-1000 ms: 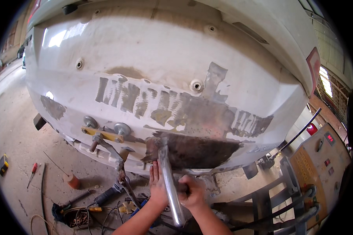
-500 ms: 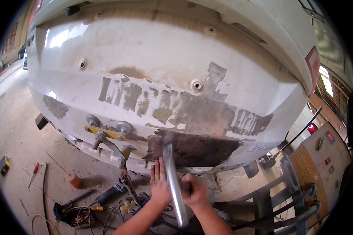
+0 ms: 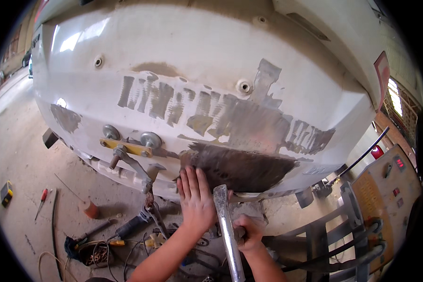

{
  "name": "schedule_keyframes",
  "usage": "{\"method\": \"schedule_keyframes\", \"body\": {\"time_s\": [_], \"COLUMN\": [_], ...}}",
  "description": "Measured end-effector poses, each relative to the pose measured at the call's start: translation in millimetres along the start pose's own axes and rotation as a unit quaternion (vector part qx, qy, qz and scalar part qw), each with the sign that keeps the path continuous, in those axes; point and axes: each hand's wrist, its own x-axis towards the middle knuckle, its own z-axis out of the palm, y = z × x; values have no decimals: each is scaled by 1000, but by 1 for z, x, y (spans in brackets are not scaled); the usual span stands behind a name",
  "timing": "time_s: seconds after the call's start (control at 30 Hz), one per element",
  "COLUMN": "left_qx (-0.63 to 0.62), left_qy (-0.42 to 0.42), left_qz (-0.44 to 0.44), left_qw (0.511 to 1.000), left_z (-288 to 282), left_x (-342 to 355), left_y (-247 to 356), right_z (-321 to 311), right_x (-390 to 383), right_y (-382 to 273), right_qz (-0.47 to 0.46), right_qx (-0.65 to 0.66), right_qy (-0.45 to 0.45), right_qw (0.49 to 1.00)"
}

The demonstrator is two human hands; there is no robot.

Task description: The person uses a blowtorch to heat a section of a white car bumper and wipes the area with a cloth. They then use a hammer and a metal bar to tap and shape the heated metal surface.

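My left hand (image 3: 195, 199) lies flat, fingers stretched upward against the lower edge of the bare, dark metal patch (image 3: 244, 169) on a white vehicle's rear panel (image 3: 183, 51). To its right, my right hand (image 3: 250, 233) is wrapped round the short dark grip of a long-headed hammer (image 3: 229, 237). The hammer's shiny bar-like head points up at the panel, its blunt tip just below the dark patch and apart from it. Ground-down grey areas (image 3: 249, 122) spread across the paint above the patch.
A yellow bar clamp with round pads (image 3: 127, 146) is fixed to the panel on the left. A control box (image 3: 385, 202) on a metal frame stands at right. On the floor are an angle grinder (image 3: 134, 226), cables, a red screwdriver (image 3: 42, 202) and a yellow-black tool (image 3: 6, 193).
The hammer's tip has left the dark patch and dropped back down and to the right. My left hand stays against the panel, slightly higher. The whole view has shifted a little.
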Motion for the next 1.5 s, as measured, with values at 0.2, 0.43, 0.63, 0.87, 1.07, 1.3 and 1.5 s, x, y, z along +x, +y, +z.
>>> {"method": "schedule_keyframes", "body": {"time_s": [0.2, 0.43, 0.63, 0.87, 1.07, 1.3, 1.5], "left_qx": [25, 33, 99, 116, 13, 73, 36], "left_qy": [-8, -48, 0, -32, -62, -54, -46], "left_qz": [-10, 22, 109, 100, 24, 46, 14], "left_qw": [1000, 998, 989, 988, 998, 995, 998], "left_z": [16, 25, 25, 30, 33, 35, 35], "left_x": [-11, -42, -42, -53, -59, -63, -62], "left_y": [-3, -12, -16, -17, -11, -9, -7], "right_z": [11, 32, 39, 38, 34, 32, 32], "right_x": [3, 18, 22, 13, 8, 16, 12], "right_y": [-5, -7, -1, 8, 11, 2, -2], "right_qz": [-15, -51, -3, -14, -76, -84, -86], "right_qx": [-40, -51, -23, -81, -82, -54, -62], "right_qy": [-33, -33, -47, -56, -53, -59, -57], "right_qw": [999, 997, 999, 995, 992, 993, 993]}}
